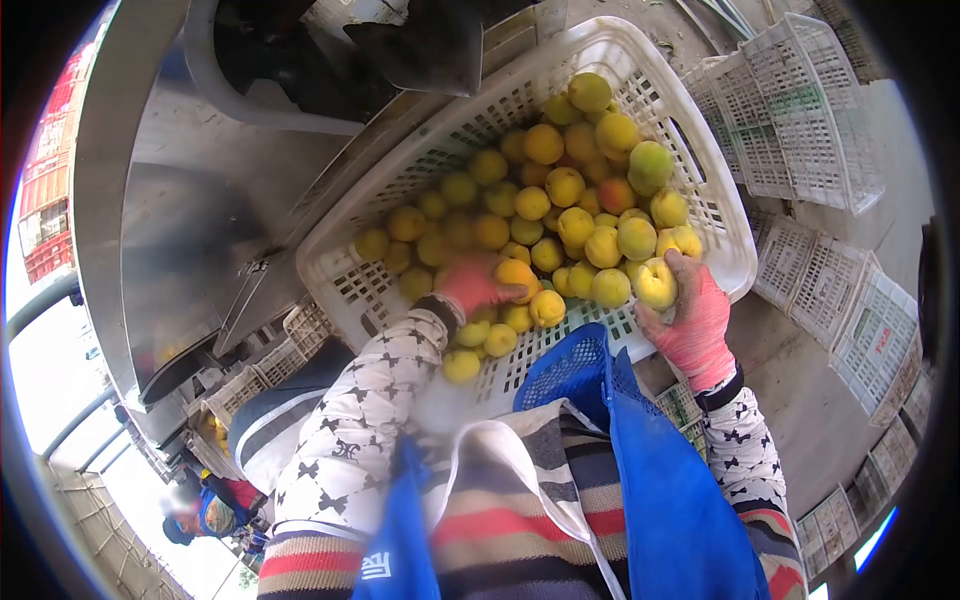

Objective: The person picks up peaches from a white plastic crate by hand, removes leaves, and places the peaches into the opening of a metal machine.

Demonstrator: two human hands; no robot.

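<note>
A white plastic crate [735, 225] holds many yellow and green round fruits [565, 187]. In a pinkish-red glove, my right hand [695, 325] is closed on a yellow fruit [655, 284] at the crate's near right edge. My left hand [470, 284], also gloved and slightly blurred, reaches over the crate's left part. Its fingers are wrapped against an orange-yellow fruit [516, 279]. More fruits lie around and under both hands.
A metal machine surface [215, 200] stands to the left. Stacked white crates [800, 110] are at the right, with more crates [265, 375] at the lower left. A blue apron [670, 480] hangs in front. Another person [210, 510] is at the far lower left.
</note>
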